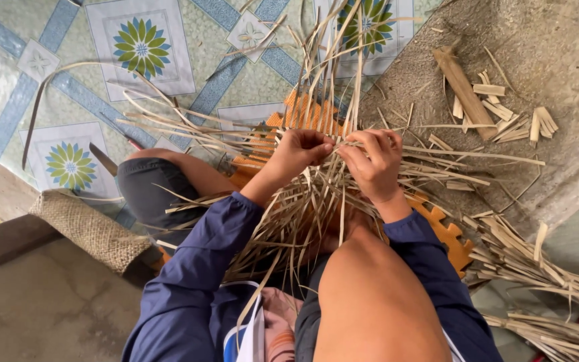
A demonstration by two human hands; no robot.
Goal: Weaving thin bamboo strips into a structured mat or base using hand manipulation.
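A loose weave of thin pale bamboo strips rests between my knees, with long strip ends fanning up and out to the sides. My left hand is closed on strips at the top of the weave. My right hand pinches strips right beside it, fingertips nearly touching the left hand. Both arms wear dark blue sleeves. An orange foam mat lies under the weave, mostly hidden by it.
Short cut bamboo pieces and a thicker stick lie on the concrete at upper right. A bundle of strips lies at right. A knife rests on the patterned floor at left, near a burlap sack.
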